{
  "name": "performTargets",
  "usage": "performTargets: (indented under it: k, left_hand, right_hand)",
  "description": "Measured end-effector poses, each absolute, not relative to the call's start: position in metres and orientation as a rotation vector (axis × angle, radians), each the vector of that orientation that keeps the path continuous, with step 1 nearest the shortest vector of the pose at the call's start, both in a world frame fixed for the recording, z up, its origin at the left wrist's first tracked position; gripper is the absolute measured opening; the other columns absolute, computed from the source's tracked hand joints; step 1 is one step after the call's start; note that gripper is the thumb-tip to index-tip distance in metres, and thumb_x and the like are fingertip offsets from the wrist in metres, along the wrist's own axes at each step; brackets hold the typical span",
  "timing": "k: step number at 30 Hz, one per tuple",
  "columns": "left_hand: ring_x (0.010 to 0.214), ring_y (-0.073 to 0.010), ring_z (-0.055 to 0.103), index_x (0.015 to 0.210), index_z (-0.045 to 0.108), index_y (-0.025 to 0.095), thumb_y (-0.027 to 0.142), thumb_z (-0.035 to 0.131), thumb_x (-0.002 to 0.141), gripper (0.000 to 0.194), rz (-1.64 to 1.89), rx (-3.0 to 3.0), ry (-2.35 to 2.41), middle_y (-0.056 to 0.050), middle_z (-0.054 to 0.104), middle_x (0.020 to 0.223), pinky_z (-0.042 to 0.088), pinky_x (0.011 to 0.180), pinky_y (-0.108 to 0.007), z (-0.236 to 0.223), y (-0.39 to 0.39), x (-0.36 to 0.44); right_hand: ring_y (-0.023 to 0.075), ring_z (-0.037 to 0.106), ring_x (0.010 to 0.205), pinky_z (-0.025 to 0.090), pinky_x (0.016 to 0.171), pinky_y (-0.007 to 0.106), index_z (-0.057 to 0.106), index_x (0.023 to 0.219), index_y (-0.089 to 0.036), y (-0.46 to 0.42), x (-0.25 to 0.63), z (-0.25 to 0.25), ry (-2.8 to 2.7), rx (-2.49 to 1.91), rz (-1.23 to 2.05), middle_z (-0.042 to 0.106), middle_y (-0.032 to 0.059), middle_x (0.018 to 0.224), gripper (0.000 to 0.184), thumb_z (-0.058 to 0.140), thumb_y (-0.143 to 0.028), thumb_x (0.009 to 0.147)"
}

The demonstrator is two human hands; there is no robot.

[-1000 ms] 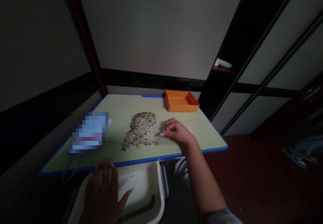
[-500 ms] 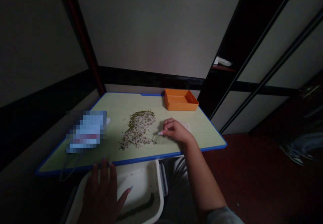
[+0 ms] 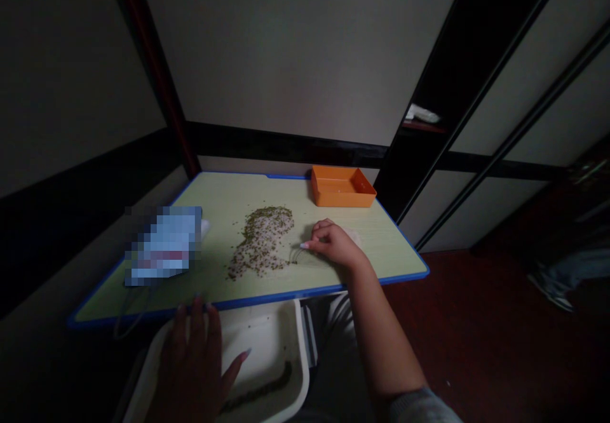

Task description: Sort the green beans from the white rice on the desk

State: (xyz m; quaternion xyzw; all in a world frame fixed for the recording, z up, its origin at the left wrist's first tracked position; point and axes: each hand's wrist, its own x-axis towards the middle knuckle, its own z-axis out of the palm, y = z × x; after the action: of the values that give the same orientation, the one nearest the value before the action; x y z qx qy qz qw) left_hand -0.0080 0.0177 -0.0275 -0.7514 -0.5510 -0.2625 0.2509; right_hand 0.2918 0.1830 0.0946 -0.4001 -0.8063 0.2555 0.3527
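My right hand [image 3: 332, 243] is closed in a pinch on what look like thin tweezers [image 3: 297, 255], their tips low over the table. Just left of the tips spreads a pile of pale, rice-like grains mixed with small green beans [image 3: 262, 242]. A smaller pale patch of grains [image 3: 352, 237] shows partly behind my right hand. My left hand [image 3: 193, 353] is open, fingers spread, over the left side of a white bin [image 3: 304, 378] below the table edge; its fingertips reach the table's front edge. Dark green beans [image 3: 262, 390] lie along the bin's bottom.
The light table [image 3: 223, 188] has a blue rim. An orange open box [image 3: 343, 199] stands at its back right. On the left lies a blurred pale blue packet [image 3: 164, 245] with a cord hanging over the edge. Another person's leg and shoe [image 3: 553, 289] show at far right.
My right hand and the tweezers have shifted slightly right and up, the tips a little further from the pile. My left hand stays at the bin. The view has moved slightly.
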Motion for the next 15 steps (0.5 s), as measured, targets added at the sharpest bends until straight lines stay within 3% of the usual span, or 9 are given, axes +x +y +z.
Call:
performTargets:
  k: [9, 15]
  left_hand:
    - [0.159, -0.0478, 0.008, 0.155, 0.013, -0.002, 0.056, 0.032, 0.095, 0.086, -0.695, -2.012, -1.464, -0.03, 0.007, 0.17, 0.03, 0.122, -0.066, -0.0234, 0.0167, -0.0056]
    - [0.158, -0.0493, 0.01, 0.155, 0.015, -0.004, 0.057, 0.032, 0.095, 0.087, -0.684, -2.01, -1.466, -0.031, 0.008, 0.17, 0.03, 0.121, -0.065, -0.0234, 0.0171, -0.0061]
  right_hand:
    - [0.0171, 0.052, 0.081, 0.041, 0.084, 0.035, 0.057, 0.053, -0.019, 0.1815, 0.2852, 0.0952, -2.118, -0.938, 0.665, 0.057, 0.0007, 0.073, 0.046, 0.082, -0.041, 0.085]
    - [0.0169, 0.053, 0.081, 0.041, 0.085, 0.035, 0.056, 0.053, -0.019, 0.1802, 0.2855, 0.0965, -2.127, -0.932, 0.692, 0.056, 0.0, 0.072, 0.047, 0.082, -0.041, 0.085]
